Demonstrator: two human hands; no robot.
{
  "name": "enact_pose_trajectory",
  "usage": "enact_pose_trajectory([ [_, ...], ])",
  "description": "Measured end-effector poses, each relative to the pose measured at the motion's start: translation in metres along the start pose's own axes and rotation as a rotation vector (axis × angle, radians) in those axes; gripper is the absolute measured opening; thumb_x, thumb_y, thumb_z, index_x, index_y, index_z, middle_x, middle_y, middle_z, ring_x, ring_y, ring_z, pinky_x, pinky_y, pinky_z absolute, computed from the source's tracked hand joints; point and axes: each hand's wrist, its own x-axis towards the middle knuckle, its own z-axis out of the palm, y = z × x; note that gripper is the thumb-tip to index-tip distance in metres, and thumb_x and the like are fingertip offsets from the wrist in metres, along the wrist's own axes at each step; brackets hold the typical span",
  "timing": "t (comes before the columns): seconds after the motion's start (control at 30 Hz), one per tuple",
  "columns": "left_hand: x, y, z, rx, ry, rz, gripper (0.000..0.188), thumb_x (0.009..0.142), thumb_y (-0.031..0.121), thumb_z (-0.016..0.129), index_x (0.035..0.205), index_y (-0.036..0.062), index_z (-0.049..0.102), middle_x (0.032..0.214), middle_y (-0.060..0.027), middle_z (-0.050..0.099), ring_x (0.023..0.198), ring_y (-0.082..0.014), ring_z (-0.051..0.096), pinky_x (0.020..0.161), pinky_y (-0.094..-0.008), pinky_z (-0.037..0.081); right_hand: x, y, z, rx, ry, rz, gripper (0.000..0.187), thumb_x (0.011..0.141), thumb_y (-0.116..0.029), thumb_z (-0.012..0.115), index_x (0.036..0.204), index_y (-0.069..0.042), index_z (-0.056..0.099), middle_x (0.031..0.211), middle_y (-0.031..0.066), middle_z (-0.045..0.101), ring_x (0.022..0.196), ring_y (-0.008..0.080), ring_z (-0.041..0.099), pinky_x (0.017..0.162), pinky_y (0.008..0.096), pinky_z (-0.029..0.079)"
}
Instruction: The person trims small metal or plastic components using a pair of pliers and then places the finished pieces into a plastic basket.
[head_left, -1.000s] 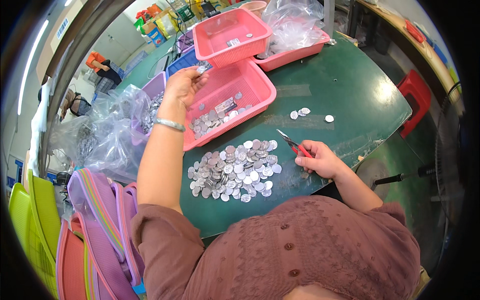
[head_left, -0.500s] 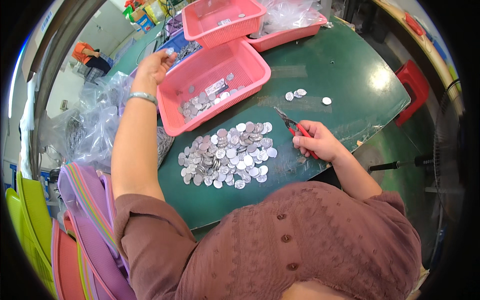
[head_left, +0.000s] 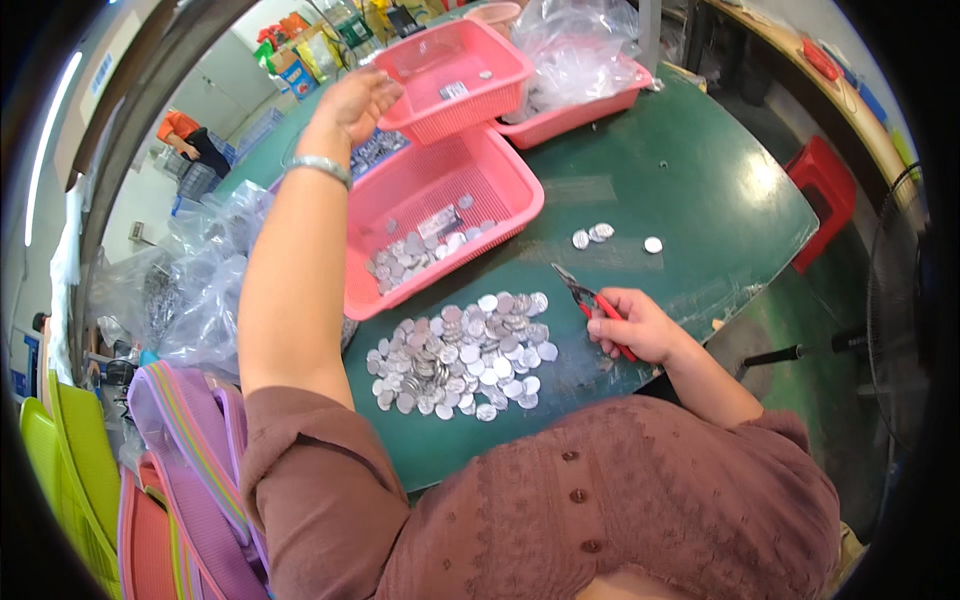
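Observation:
My left hand is raised at the left edge of the upper pink basket, its fingers apart and slightly blurred. No thing shows between them. My right hand is wrapped around the red handles of a pair of pliers, whose dark jaws point up and left over the table. Between my arms lies a heap of round silver discs. A lower pink basket behind the heap holds more discs and a pale label. Several discs lie apart, beyond the pliers.
A pink tray with clear plastic bags stands at the back of the green table. Bulky clear bags and purple bags crowd my left. A red stool stands right. Another person is far left.
My left hand has moved up and right to the upper basket; the small shiny thing at its fingertips no longer shows. The view has shifted slightly. My right hand keeps the pliers.

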Motion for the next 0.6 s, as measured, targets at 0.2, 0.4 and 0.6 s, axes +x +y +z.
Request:
enact_pose_trajectory([
  [0.2,-0.060,-0.024,0.012,0.554,-0.074,0.138,0.024,0.083,0.016,0.060,0.102,0.0011,0.058,0.078,0.0004,0.058,0.065,-0.0072,0.053,0.059,-0.0207,0.045,0.010,-0.001,0.007,0.025,-0.011,0.034,0.015,0.082,-0.017,0.062,0.085,-0.006,0.052,0.071,-0.0013,0.054,0.056,0.0043,0.050,0.048,0.0189,0.042],
  [0.4,-0.178,-0.100,0.043,0.748,-0.414,-0.056,0.017,0.079,0.013,0.063,0.091,0.0014,0.063,0.071,-0.0002,0.060,0.062,-0.0084,0.053,0.058,-0.0229,0.045,0.004,-0.003,0.000,0.010,0.019,0.016,0.016,0.081,-0.016,0.061,0.081,-0.005,0.050,0.071,0.0039,0.055,0.056,0.0074,0.052,0.048,0.0201,0.044],
  [0.6,-0.219,-0.147,0.047,1.149,-0.355,0.044,0.029,0.073,0.019,0.066,0.096,0.0029,0.063,0.083,-0.0131,0.058,0.081,-0.0292,0.058,0.071,-0.0363,0.046,0.007,-0.003,0.002,0.005,0.013,0.016,0.015,0.082,-0.015,0.061,0.082,-0.005,0.050,0.072,0.0044,0.056,0.057,0.0074,0.052,0.047,0.0202,0.043],
])
